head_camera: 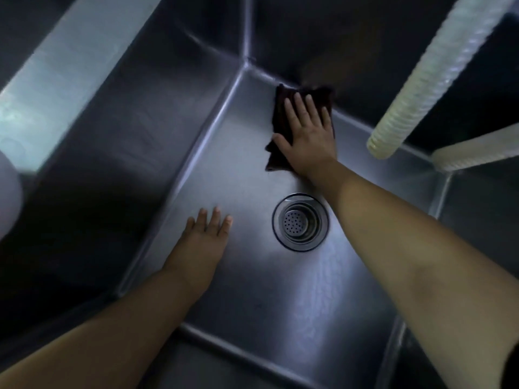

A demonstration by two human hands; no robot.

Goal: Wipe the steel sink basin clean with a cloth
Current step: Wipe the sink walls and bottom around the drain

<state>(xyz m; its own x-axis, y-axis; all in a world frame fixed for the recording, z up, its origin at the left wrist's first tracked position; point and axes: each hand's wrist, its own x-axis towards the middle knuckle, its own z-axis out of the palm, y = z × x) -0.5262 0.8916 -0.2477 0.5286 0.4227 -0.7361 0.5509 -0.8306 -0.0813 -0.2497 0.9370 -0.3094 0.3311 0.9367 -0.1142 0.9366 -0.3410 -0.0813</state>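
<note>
With its fingers spread flat and straight, the right hand [307, 136] presses a dark cloth [280, 116] down on the floor of the steel sink basin [224, 175], up in the far corner where the back wall meets the bottom; nothing is gripped, the palm simply bears on the fabric, and the cloth's edges poke out beyond the fingertips and below the thumb. Nearer to me, the left hand [206, 237] lies open as well, fingers straight and together, resting on or just above the basin floor beside the left wall, holding nothing; I cannot tell whether it truly touches the steel. Between the two forearms sits the drain strainer [300, 222], round and perforated, apart from both hands. As for progress, I would judge the wiping to be under way rather than finished: the cloth is working the far corner, and the walls and the near part of the floor look yet to be covered, though no obvious dirt shows anywhere. The basin itself is deep and square-cornered, its brushed steel dim and bluish, with soft streaky reflections across the floor. A pale ribbed hose [421, 80] hangs over the right side, its open end above the basin's far right corner.
</note>
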